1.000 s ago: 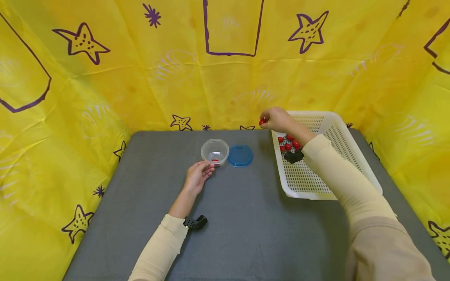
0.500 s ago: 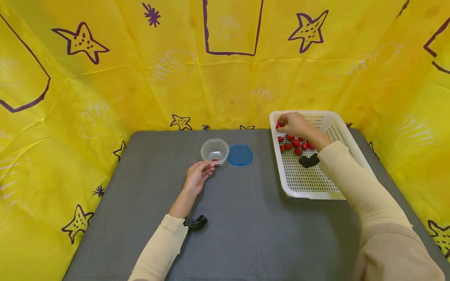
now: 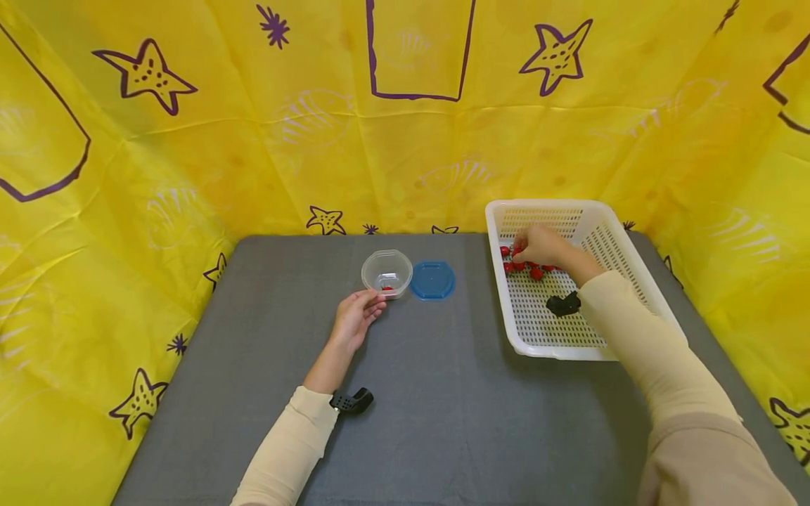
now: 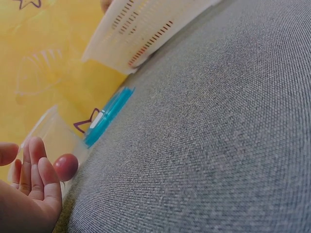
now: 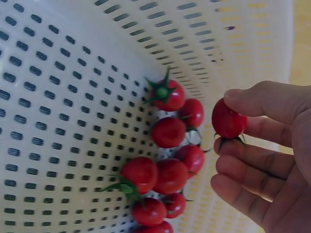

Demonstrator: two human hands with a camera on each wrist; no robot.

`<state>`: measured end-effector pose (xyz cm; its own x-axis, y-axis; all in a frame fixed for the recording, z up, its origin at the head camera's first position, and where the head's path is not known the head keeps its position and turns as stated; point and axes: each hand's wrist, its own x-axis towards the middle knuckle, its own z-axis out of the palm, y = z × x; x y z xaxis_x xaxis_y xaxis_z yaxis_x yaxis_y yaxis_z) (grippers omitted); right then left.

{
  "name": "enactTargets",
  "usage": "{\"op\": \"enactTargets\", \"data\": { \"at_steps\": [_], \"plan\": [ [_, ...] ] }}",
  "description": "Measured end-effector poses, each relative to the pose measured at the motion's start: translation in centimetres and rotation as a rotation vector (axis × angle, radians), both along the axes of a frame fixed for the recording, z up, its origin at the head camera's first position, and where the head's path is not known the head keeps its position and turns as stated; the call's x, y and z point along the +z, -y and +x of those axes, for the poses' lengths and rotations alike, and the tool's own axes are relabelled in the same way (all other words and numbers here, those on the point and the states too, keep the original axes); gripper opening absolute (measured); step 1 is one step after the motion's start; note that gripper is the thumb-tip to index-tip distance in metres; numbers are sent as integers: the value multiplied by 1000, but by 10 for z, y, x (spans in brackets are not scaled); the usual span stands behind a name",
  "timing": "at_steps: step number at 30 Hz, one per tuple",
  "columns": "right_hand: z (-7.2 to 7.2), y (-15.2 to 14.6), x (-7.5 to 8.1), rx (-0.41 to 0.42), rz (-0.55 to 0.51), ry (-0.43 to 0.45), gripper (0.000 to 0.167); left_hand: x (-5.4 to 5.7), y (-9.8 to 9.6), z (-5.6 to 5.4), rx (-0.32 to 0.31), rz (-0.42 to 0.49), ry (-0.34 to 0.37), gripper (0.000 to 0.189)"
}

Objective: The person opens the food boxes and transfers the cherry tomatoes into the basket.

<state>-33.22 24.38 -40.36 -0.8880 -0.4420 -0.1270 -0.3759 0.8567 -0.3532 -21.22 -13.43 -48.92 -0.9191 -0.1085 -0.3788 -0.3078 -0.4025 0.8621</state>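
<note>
My left hand (image 3: 356,318) pinches the near rim of a small clear plastic container (image 3: 380,263) between thumb and fingers. Inside it lies a cherry tomato (image 4: 66,167), showing through the wall beside my fingers in the left wrist view. Over at the right, my right hand (image 3: 544,247) reaches into a white perforated basket (image 3: 510,309). Thumb and fingertips grip one cherry tomato (image 5: 228,119), its green stem end pointing down in the right wrist view. Several more cherry tomatoes (image 5: 168,132) are clustered on the basket floor close by, some with green leaves on top.
A blue lid (image 3: 433,281) lies flat on the grey table (image 3: 418,407), right beside the clear container. The basket's raised walls surround the right hand. Behind the table hangs a yellow cloth (image 3: 392,154) printed with starfish.
My right hand, with a cherry tomato in its fingers, has moved right from beyond the basket's left rim and down toward the other tomatoes. The left hand and container stay put.
</note>
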Motion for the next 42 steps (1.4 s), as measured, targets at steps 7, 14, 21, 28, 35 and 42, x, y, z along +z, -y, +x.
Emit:
{"op": "enactTargets", "data": {
  "at_steps": [7,14,21,28,35,42],
  "plan": [
    [1,-2,-16,47,57,58,15,-1,0,1,4,4,1,8],
    [3,-2,-27,40,59,116,14,0,0,0,-2,11,-10,6],
    [6,-4,-33,6,63,132,14,1,0,0,-6,14,-10,5],
    [7,-3,-28,20,79,107,17,-1,0,-1,-9,21,-22,6],
    [3,-3,-13,47,124,112,18,-2,0,-1,-7,24,-21,5],
    [-4,2,13,27,142,61,16,-1,0,-1,0,22,-12,5]
  ]
}}
